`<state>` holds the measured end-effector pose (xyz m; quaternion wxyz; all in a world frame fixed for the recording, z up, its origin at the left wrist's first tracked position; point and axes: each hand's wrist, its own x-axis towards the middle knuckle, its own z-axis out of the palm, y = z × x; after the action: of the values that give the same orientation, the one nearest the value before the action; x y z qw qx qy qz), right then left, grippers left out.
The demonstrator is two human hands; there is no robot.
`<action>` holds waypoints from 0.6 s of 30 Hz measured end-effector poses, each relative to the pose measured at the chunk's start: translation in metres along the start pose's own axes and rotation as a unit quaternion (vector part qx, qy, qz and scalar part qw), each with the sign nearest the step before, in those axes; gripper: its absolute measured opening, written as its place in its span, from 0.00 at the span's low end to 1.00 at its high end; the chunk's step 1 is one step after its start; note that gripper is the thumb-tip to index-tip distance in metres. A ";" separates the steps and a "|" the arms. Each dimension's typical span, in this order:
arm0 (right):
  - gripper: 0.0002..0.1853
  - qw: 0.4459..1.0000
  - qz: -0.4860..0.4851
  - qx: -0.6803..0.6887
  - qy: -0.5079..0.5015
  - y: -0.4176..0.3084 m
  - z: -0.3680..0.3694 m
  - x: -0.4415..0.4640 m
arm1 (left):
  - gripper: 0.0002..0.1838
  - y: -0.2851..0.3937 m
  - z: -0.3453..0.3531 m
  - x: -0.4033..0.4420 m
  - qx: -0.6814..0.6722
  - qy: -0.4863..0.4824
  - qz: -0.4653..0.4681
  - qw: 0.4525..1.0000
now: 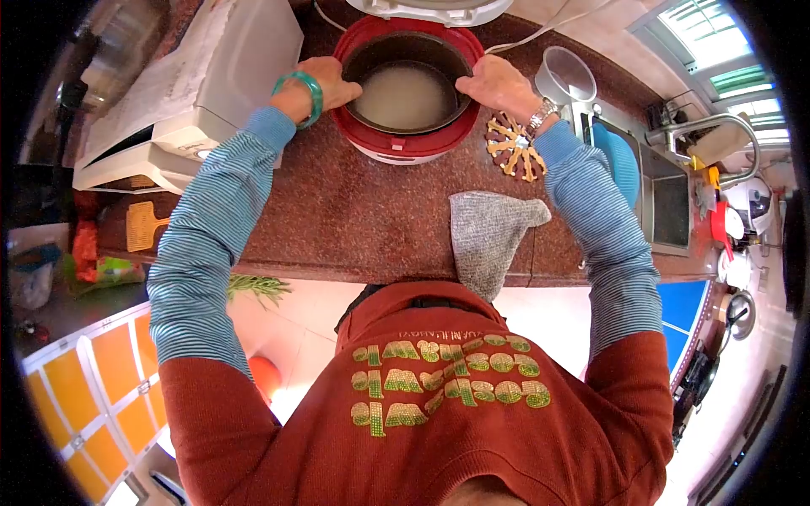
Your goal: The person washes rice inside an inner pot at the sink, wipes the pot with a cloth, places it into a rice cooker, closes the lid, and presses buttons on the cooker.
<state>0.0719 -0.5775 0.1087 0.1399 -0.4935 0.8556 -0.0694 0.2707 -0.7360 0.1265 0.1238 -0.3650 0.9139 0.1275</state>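
Inner pot (396,48): inside the red cooker (407,145); probably heavy with cloudy liquid (405,94), stiff, maybe slippery; best held at opposite rim sides.
Left hand (327,82): fingers curled narrow, gripping the left rim.
Right hand (499,86): grips the right rim likewise.
Arms: both reaching forward.

Speckled red-brown stone table (363,232) spans the view, metal sink (666,202) set in at right. Barred window (704,34) at upper right, bright with daylight, beside pale wall (631,61). Floor (312,314) pale, glare-lit; white-framed orange panels (110,363) at lower left.
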 end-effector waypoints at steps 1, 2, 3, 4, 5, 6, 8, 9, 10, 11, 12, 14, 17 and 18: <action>0.23 1.000 0.003 0.001 -0.007 -0.003 -0.003 -0.002 | 0.26 0.000 0.000 0.000 0.017 0.004 0.003 1.000; 0.23 1.000 0.005 0.002 -0.013 -0.004 -0.005 -0.003 | 0.26 -0.001 0.001 0.001 0.016 0.003 0.003 1.000; 0.23 1.000 0.005 0.001 -0.015 -0.003 -0.003 -0.002 | 0.26 -0.002 0.003 0.001 0.018 0.004 0.002 1.000; 0.23 1.000 0.002 -0.002 -0.006 0.001 0.001 0.000 | 0.27 -0.003 0.004 0.001 0.021 0.005 0.002 1.000; 0.23 1.000 -0.002 -0.006 0.002 0.004 0.003 0.002 | 0.27 -0.007 0.008 0.001 0.020 0.003 0.001 1.000; 0.23 1.000 -0.002 -0.007 0.000 0.001 -0.001 -0.002 | 0.25 -0.012 0.011 -0.002 -0.002 0.038 0.018 0.999; 0.19 0.998 -0.012 -0.065 0.022 -0.004 -0.011 -0.008 | 0.24 -0.021 0.019 -0.007 -0.025 0.072 0.036 0.996; 0.19 0.998 -0.012 -0.067 0.019 -0.006 -0.015 -0.008 | 0.21 -0.022 0.021 -0.021 -0.086 0.147 0.043 0.984; 0.16 0.990 -0.095 -0.075 0.078 -0.009 -0.018 -0.007 | 0.19 -0.023 0.025 -0.034 -0.147 0.220 0.049 0.963; 0.12 0.971 -0.179 -0.081 0.136 -0.011 -0.019 -0.005 | 0.19 -0.024 0.031 -0.044 -0.149 0.218 0.047 0.963; 0.12 0.971 -0.179 -0.082 0.133 -0.015 -0.015 -0.001 | 0.15 -0.024 0.038 -0.053 -0.223 0.281 0.066 0.931; 0.10 0.926 -0.365 -0.018 0.092 -0.026 0.001 0.018 | 0.13 -0.024 0.055 -0.069 -0.295 0.340 0.083 0.889; 0.18 0.893 -0.442 -0.046 0.066 -0.039 0.039 0.047 | 0.09 -0.024 0.090 -0.089 -0.409 0.344 0.044 0.844; 0.19 0.878 -0.473 -0.050 0.057 -0.045 0.048 0.053 | 0.10 -0.026 0.101 -0.096 -0.433 0.327 0.024 0.840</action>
<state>0.0984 -0.6448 0.0659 0.0170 -0.8410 0.5290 -0.1126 0.3701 -0.6605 0.0585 -0.3554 -0.3799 0.7616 0.3863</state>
